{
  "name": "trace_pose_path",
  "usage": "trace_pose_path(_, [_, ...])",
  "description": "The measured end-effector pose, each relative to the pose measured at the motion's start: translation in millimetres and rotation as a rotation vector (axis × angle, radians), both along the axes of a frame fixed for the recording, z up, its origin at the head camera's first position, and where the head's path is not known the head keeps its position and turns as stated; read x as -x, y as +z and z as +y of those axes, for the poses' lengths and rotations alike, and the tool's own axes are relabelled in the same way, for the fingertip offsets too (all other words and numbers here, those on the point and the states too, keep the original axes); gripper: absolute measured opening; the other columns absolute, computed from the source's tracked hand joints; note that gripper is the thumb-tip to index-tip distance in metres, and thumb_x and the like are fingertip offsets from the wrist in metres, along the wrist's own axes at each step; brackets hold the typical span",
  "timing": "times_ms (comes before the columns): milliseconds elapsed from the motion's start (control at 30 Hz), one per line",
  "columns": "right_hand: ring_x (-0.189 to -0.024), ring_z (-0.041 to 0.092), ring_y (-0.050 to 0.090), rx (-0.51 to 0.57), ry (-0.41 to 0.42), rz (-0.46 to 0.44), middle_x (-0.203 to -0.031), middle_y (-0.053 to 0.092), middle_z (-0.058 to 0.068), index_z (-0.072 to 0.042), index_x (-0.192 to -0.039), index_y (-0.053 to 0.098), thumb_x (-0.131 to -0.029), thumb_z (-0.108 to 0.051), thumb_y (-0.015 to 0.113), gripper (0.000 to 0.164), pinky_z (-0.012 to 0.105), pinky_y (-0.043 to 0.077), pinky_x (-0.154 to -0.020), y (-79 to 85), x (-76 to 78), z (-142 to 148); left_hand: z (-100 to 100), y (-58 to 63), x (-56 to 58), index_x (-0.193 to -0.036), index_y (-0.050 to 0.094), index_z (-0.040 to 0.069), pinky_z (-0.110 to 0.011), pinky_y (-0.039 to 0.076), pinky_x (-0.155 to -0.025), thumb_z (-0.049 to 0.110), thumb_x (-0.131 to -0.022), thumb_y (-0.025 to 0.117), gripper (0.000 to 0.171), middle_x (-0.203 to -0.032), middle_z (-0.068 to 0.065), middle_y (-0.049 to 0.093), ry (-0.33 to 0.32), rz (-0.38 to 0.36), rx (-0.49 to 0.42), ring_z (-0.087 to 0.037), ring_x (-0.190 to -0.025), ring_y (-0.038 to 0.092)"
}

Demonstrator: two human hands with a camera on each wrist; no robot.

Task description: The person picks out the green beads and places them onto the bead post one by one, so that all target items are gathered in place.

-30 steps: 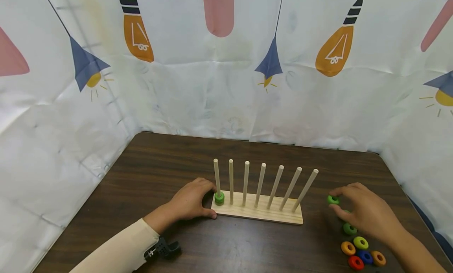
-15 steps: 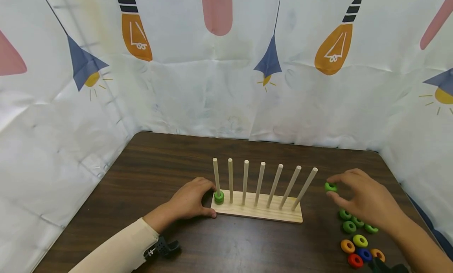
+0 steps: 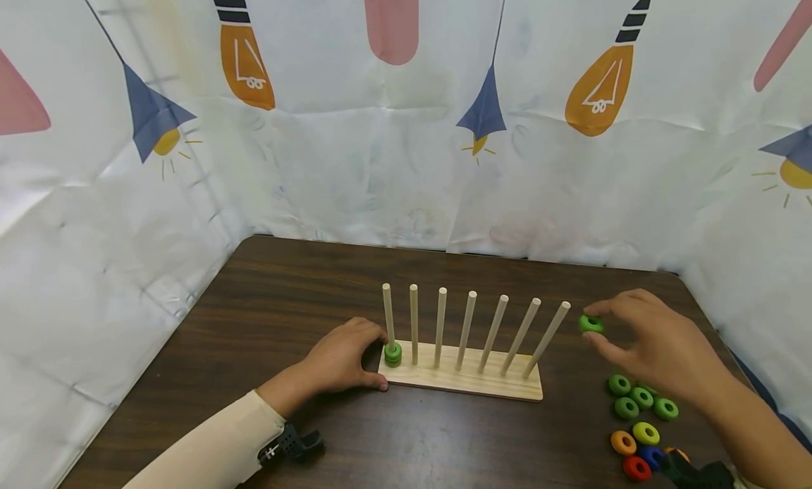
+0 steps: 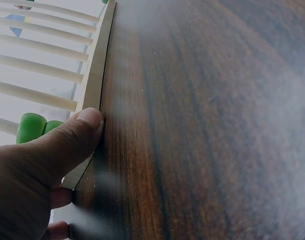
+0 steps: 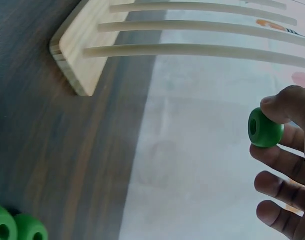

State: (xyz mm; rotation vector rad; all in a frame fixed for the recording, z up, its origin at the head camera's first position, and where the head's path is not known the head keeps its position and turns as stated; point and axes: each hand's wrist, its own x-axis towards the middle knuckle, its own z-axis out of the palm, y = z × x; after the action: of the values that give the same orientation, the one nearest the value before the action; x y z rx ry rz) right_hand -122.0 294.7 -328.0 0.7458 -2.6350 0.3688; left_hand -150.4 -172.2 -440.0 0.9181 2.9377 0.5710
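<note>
A wooden peg board (image 3: 457, 371) with several upright pegs stands mid-table. Two green rings (image 3: 393, 354) are stacked on its leftmost peg. My left hand (image 3: 339, 355) grips the board's left end, its thumb along the front edge in the left wrist view. To the right of the board and above the table, my right hand (image 3: 656, 341) pinches a green ring (image 5: 265, 128) between thumb and fingers. That ring is apart from the nearest peg (image 3: 547, 339).
Several loose green rings (image 3: 626, 408) lie below the right hand. Closer to me are a yellow-green ring (image 3: 646, 433), an orange ring (image 3: 623, 442), a red ring (image 3: 637, 468) and a blue ring (image 3: 650, 457). The right wrist strap (image 3: 694, 473) partly covers another orange ring.
My right hand has lifted the green ring up from near the loose rings, slightly to the left. More of the green rings beneath now show. The left hand and board have not moved.
</note>
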Motion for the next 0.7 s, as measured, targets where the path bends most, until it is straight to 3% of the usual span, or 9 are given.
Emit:
trace_pose_path(167, [-0.099,0.018,0.060,0.006,0.027,0.048,-0.106,0.066,-0.005,-0.024,-0.110,0.073,-0.069,-0.017,0.092,0.046,0.041,0.053,-0.064,8.7,2.6,-4.6,0.1,0.6,-0.5,-0.119,0.065,0.020,-0.047,0.050,-0.096,0.054,-0.071,0.091,0.064,-0.119,0.004,0.064,0.005,-0.007,0.008,-0.022,-0.120,0.056])
trace_pose_path(433, [-0.101,0.018,0.060,0.030,0.065,0.096,-0.106,0.067,-0.007,-0.023,-0.111,0.073,-0.068,-0.015,0.092,0.048,0.031,0.046,-0.077,24.8,4.3,-12.2,-0.2,1.6,-0.7,-0.118,0.065,0.019,-0.048,0.050,-0.095,0.054,-0.071,0.091,0.064,-0.118,0.003,0.064,0.004,-0.011,0.003,-0.023,-0.120,0.056])
trace_pose_path(700, [-0.098,0.011,0.057,0.089,0.133,0.127,-0.104,0.069,-0.009,-0.017,-0.109,0.074,-0.066,-0.010,0.090,0.046,0.028,0.043,-0.079,37.3,6.6,-19.4,-0.6,-1.0,-0.6,-0.119,0.065,0.020,-0.047,0.050,-0.096,0.054,-0.072,0.090,0.064,-0.119,0.005,0.064,0.002,-0.005,0.009,-0.022,-0.121,0.056])
